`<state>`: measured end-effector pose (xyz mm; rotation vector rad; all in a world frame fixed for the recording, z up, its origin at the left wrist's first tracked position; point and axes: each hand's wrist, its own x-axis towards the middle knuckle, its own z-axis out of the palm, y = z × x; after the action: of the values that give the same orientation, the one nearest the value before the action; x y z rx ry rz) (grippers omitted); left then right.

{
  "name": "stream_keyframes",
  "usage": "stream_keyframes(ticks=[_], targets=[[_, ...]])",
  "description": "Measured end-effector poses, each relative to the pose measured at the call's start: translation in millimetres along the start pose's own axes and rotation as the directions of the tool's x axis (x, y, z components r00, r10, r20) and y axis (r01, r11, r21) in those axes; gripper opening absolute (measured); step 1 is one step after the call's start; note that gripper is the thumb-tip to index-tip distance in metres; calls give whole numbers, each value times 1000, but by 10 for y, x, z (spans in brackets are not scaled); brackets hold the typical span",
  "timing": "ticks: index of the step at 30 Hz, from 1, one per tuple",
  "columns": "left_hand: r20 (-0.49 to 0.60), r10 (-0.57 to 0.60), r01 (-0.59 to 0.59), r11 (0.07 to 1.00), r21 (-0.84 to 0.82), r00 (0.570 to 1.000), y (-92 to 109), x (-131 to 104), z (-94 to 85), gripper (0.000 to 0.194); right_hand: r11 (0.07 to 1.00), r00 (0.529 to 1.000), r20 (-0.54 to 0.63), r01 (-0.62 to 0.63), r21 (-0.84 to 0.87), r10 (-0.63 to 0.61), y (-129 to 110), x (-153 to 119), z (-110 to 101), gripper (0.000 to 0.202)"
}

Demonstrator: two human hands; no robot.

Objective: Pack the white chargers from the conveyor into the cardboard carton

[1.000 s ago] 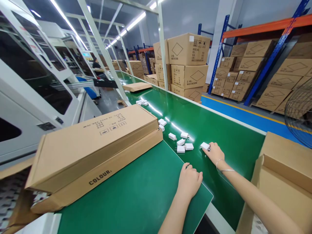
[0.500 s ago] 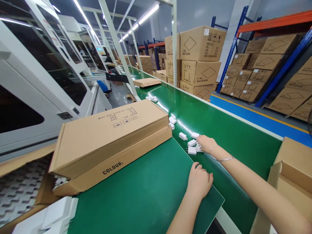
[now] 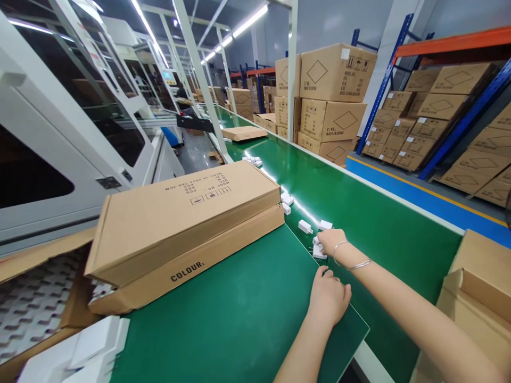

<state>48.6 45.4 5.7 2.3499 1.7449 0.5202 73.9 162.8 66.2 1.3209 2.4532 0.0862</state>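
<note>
My right hand (image 3: 334, 242) reaches over the green conveyor belt, its fingers closed on a white charger plug (image 3: 316, 241) in a small cluster. Right by its fingertips lie another white plug (image 3: 320, 251) with metal prongs and one (image 3: 325, 225) just beyond the knuckles. A further plug (image 3: 305, 226) rests to the left. My left hand (image 3: 329, 296) lies curled at the edge of the green tabletop (image 3: 215, 319), nearer to me; whatever its fingers may hold is hidden.
A long cardboard box (image 3: 183, 218) sits on the tabletop's far side. White plugs (image 3: 75, 351) are stacked at lower left, beside a carton of white parts (image 3: 35, 298). An open carton (image 3: 475, 303) stands at right. Farther off are a flat box (image 3: 244, 133) and stacked cartons (image 3: 333, 119).
My right hand has shifted slightly left and toward me among the plugs, covering some of them. My left hand has stayed at the tabletop edge. The whole view has shifted slightly.
</note>
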Motion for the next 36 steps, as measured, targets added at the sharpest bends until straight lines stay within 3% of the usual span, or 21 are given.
stream_keyframes(ticks=[4, 7, 10, 13, 17, 19, 21, 25, 30, 33, 36], targets=[[17, -7, 8, 999, -33, 1000, 7, 17, -47, 35, 998, 999, 4, -53, 27, 53, -273, 49, 87, 19], [-1, -1, 1, 998, -57, 1000, 3, 15, -59, 34, 993, 995, -27, -93, 73, 95, -285, 39, 145, 21], [-23, -4, 3, 998, -55, 1000, -3, -6, -25, 35, 984, 993, -43, -100, 151, 107, -75, -79, 208, 18], [-84, 5, -8, 999, -35, 996, -2, -24, 25, 37, 964, 991, -81, -83, 252, 106, 228, -299, 386, 35], [-98, 0, -2, 1000, -19, 995, 5, -30, 38, 38, 841, 953, -236, -35, 541, 191, 489, -564, 785, 42], [-96, -1, -1, 1000, -23, 995, 5, -33, 22, 38, 768, 942, -258, 1, 641, 214, 542, -638, 941, 42], [-101, 6, -8, 1000, -24, 995, 3, -40, 5, 37, 764, 956, -237, 20, 645, 175, 585, -692, 1010, 49], [-106, 13, -15, 1000, -17, 994, 2, -47, 0, 37, 897, 973, -197, -21, 442, 120, 680, -828, 944, 77], [-115, 18, -20, 1000, -12, 993, 1, -43, 42, 37, 978, 934, -346, -21, 205, 93, 553, -896, 819, 61], [-126, 23, -23, 1000, 2, 992, -14, -47, 55, 35, 944, 950, -287, -21, 330, 122, 379, -744, 822, 52], [-120, 39, -37, 999, 15, 992, -28, -54, 52, 36, 852, 953, -202, -93, 516, 226, 354, -580, 830, 35]])
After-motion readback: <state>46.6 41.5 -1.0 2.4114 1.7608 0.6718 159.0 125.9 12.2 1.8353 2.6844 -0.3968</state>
